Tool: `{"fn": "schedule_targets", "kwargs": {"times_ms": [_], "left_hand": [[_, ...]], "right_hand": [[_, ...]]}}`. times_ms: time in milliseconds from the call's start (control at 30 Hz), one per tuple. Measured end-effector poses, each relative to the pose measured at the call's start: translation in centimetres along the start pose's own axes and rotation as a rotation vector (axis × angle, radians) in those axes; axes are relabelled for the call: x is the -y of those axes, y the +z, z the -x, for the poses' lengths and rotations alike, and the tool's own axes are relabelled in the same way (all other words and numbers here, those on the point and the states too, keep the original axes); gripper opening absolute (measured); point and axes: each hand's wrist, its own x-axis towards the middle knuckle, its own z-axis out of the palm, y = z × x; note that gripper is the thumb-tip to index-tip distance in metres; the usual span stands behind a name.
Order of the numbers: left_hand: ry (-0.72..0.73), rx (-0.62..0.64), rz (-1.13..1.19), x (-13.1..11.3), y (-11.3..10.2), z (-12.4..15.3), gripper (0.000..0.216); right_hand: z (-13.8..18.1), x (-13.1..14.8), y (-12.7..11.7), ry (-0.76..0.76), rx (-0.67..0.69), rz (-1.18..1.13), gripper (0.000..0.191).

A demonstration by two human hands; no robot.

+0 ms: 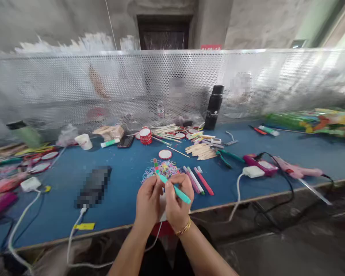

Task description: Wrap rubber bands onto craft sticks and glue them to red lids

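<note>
My right hand [178, 199] grips a teal marker [181, 194] like a pen, its tip end pointing up and left. Between the fingers of my left hand [148, 199] is a narrow stick [155, 165] with reddish and green bands, standing up past the fingertips. The marker's front end meets or nearly meets this stick; I cannot tell which. Just beyond both hands lies a pile of small colourful rubber bands [163, 168]. Several markers, including a red marker [204, 181], lie to the right of my hands. A round red-rimmed white disc [165, 154] sits behind the pile.
Wooden sticks [201, 150], green-handled pliers [227, 158] and a pink glue gun [297, 168] lie to the right on the blue table [120, 203]. A black bottle [214, 107] stands by the perforated metal screen [117, 84]. A blurred dark phone-like device [94, 186] with a cable is left.
</note>
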Motion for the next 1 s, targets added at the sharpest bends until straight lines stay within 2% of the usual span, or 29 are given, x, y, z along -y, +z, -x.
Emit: {"fn": "schedule_targets", "kwargs": {"times_ms": [167, 333, 733, 1000], "left_hand": [[0.0, 0.011, 0.01, 0.3, 0.1, 0.0, 0.041], [0.031, 0.005, -0.006, -0.4, 0.0, 0.0, 0.043], [0.033, 0.008, -0.026, 0.2, -0.1, -0.1, 0.041], [0.045, 0.004, -0.018, -0.8, -0.1, -0.1, 0.043]], "right_hand": [[-0.3, 0.2, 0.0, -0.021, 0.005, 0.035, 0.009], [-0.4, 0.2, 0.0, 0.006, -0.07, 0.057, 0.012], [-0.5, 0.4, 0.0, -0.025, 0.026, 0.016, 0.01], [-0.5, 0.3, -0.1, 0.011, -0.061, 0.071, 0.012]]}}
